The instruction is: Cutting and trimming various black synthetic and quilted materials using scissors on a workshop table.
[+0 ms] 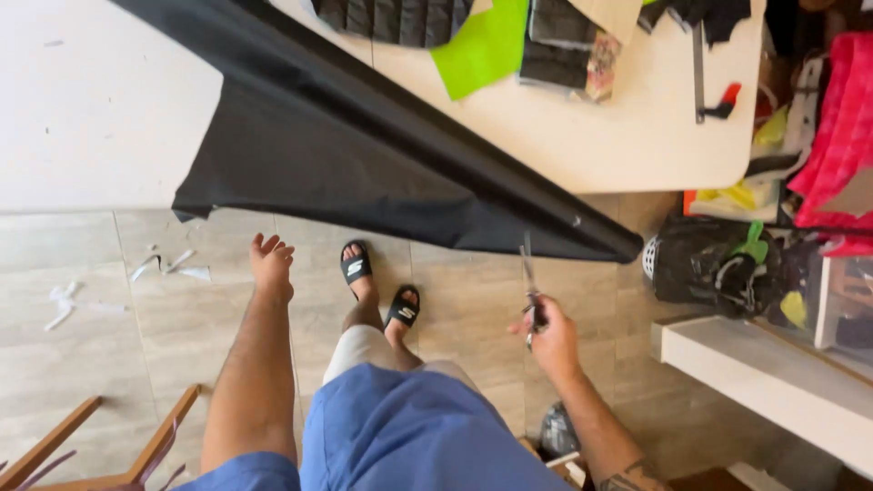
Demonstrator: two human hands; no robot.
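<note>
Scissors [530, 293] up in your right hand [552, 338], fingers closed through the handles, blades pointing up at the hanging edge of the black cloth [364, 155] just above, not quite touching from here. That cloth drapes off the tabletop [627, 136] and sags down toward the floor [164, 327], which, I'd say, is why you're coming at its free edge from below. Your left hand [272, 265] reaches out low with fingers spread wide, holding nothing, near the cloth's lower corner but apart from it. White scraps [168, 265] lie on the tiles to your left. Up on the tabletop there's a bright green sheet [482, 45] beside quilted black pieces [391, 18]. To your right, a black bag [709, 264] sits by a white shelf [755, 373], pink fabric [837, 136] stacked above.
</note>
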